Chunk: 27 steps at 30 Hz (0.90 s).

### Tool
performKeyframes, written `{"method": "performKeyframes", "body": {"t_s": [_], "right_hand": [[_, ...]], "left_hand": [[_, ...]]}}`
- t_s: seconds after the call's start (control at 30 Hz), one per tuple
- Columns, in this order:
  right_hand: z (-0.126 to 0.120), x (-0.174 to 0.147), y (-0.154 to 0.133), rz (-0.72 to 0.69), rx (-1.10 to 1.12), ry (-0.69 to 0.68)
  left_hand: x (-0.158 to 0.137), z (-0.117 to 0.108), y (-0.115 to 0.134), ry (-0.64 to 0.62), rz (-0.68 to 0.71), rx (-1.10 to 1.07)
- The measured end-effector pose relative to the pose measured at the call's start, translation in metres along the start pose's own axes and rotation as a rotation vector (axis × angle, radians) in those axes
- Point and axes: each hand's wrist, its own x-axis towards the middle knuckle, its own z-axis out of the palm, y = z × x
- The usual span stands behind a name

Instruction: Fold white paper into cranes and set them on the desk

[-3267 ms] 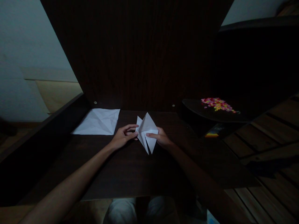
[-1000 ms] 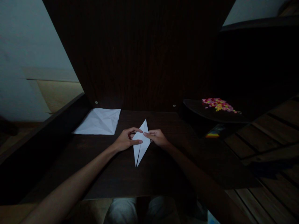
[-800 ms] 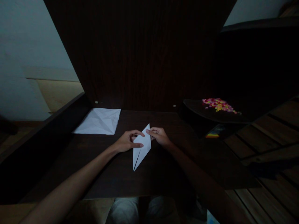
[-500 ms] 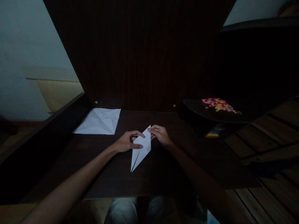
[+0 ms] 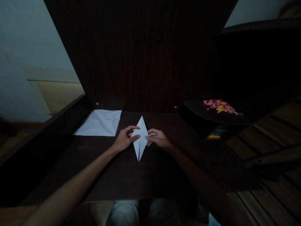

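The folded paper (image 5: 143, 142) is held over the table (image 5: 113, 175) between both hands, its split end toward the person; whether the table is touched by it cannot be told. One side is pinched by the fingers of the left hand (image 5: 124, 138), the other by those of the right hand (image 5: 160, 138). The layers are best squared at the tips, the slit centred, and the edges pressed lightly and evenly.

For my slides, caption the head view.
Both hands hold a folded white paper diamond; more creased paper lies nearby.
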Motion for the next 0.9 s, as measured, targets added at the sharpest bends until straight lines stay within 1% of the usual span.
{"method": "performKeyframes", "body": {"t_s": [0.17, 0.3, 0.4, 0.47, 0.57, 0.67, 0.77, 0.9], "right_hand": [[-0.003, 0.003, -0.001, -0.044, -0.019, 0.118], [-0.005, 0.005, 0.001, -0.055, -0.070, 0.155], [-0.006, 0.005, 0.004, -0.101, -0.227, 0.213], [-0.007, 0.003, 0.004, -0.149, -0.378, 0.261], [-0.009, 0.000, 0.003, -0.221, -0.650, 0.304], [-0.010, -0.002, 0.001, -0.301, -0.885, 0.298], [-0.009, -0.003, 0.002, -0.387, -0.973, 0.244], [-0.007, -0.003, 0.004, -0.431, -1.057, 0.203]], "left_hand": [[0.000, 0.002, -0.001, 0.002, 0.016, -0.087], [0.002, 0.001, -0.006, 0.026, 0.016, 0.003], [0.003, 0.000, -0.011, 0.061, 0.071, 0.116], [0.003, -0.002, -0.013, 0.079, 0.139, 0.248], [0.002, -0.003, -0.011, 0.029, 0.228, 0.507], [0.001, -0.004, -0.009, -0.038, 0.290, 0.708], [0.000, -0.003, -0.008, -0.077, 0.344, 0.797], [-0.001, -0.003, -0.010, -0.097, 0.393, 0.852]]}}
